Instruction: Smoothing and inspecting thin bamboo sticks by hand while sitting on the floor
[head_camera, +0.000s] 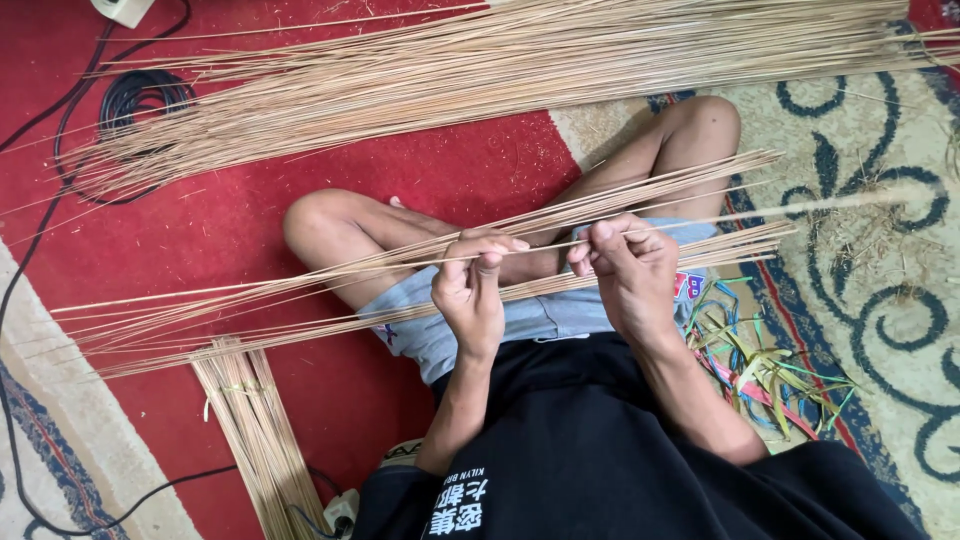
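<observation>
- Red carpet (250, 220) and a patterned rug (880, 300) lay under the seated person.
- Left hand (470, 285) pinched one thin reed (300, 280) between thumb and fingers, above the lap.
- Right hand (630, 265) gripped the same reed, fingers closed together.
- Loose reed pile (480, 70) lay beyond the knees; a tied bundle (255, 430) sat left.

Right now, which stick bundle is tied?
The short bundle on the red carpet below the left hand: a pale band wraps it. The big pile at top and the lap sticks lie loose.
</observation>
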